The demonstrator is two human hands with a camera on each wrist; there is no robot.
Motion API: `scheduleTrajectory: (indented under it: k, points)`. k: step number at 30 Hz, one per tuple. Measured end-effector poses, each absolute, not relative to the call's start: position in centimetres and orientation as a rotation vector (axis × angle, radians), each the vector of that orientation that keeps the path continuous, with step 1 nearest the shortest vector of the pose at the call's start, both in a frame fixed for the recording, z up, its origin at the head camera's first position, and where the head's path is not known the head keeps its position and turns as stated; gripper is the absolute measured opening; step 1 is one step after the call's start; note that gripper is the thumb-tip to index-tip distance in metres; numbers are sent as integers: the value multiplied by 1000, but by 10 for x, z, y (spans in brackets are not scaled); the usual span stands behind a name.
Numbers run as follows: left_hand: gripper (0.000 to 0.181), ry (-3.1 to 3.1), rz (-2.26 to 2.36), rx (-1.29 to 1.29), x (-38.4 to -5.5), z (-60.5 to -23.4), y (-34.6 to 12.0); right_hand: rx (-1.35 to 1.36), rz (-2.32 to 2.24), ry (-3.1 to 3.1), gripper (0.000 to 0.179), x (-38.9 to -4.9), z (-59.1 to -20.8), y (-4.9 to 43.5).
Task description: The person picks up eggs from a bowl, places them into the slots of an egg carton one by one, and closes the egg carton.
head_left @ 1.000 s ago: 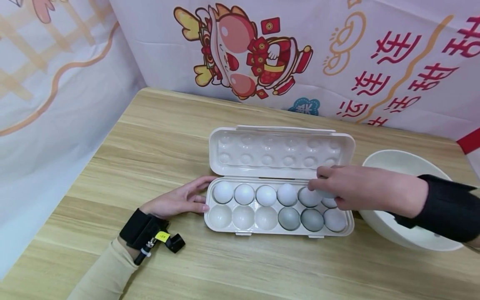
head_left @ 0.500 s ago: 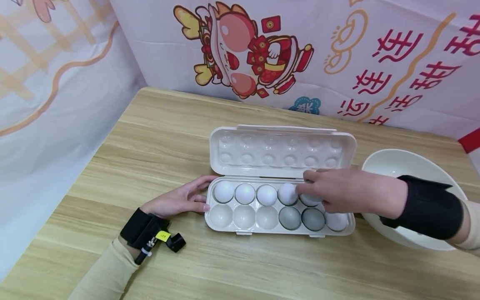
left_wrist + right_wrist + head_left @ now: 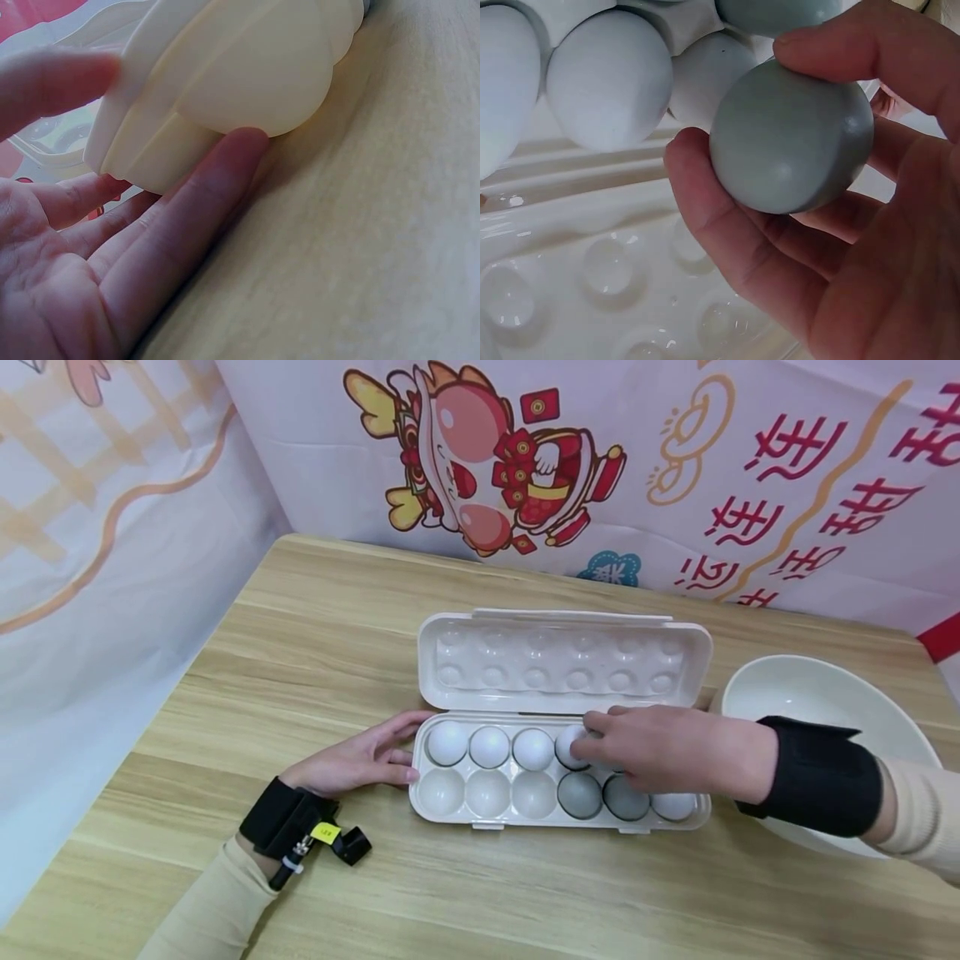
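A white plastic egg box [image 3: 487, 795] stands with its lid [image 3: 555, 662] up and back. My left hand [image 3: 356, 762] grips its left end; in the left wrist view, the thumb [image 3: 60, 79] presses the rim while a finger lies under a rounded cup. Over the box's right half, my right hand [image 3: 660, 747] holds a grey-green egg [image 3: 787, 139] between thumb and fingers. White eggs [image 3: 488, 748] fill the back row's left part. Two greenish eggs [image 3: 580, 796] and a paler one [image 3: 673, 806] sit at the front right. My right hand hides the back right cups.
A large cream bowl [image 3: 817, 685] stands right of the egg box, partly behind my right forearm. The wooden table [image 3: 315, 627] meets a printed cloth [image 3: 300, 460] at the back, and its left edge slopes away beside another cloth.
My right hand has moved left along the box's back row with the egg, away from its right end. The left hand stays at the box's left end.
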State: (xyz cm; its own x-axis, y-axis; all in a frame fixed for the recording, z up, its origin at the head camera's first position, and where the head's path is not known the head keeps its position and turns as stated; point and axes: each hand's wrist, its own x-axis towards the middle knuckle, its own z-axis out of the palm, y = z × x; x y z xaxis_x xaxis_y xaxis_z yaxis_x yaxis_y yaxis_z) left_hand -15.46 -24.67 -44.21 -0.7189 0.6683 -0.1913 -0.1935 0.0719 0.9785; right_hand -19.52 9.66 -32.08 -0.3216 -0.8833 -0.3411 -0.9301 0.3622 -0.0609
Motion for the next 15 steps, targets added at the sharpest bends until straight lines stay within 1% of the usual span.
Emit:
scheduleTrajectory:
  k: [5, 11, 15]
  points:
    - [68, 1709, 1724, 469, -155, -442, -246, -1663, 238, 2364, 39, -188, -324, 92]
    - [69, 1702, 1729, 474, -155, -442, -246, -1688, 344, 2413, 35, -180, -325, 88]
    - [69, 1697, 1737, 473, -155, -442, -246, -1787, 439, 2407, 38, -176, -324, 85]
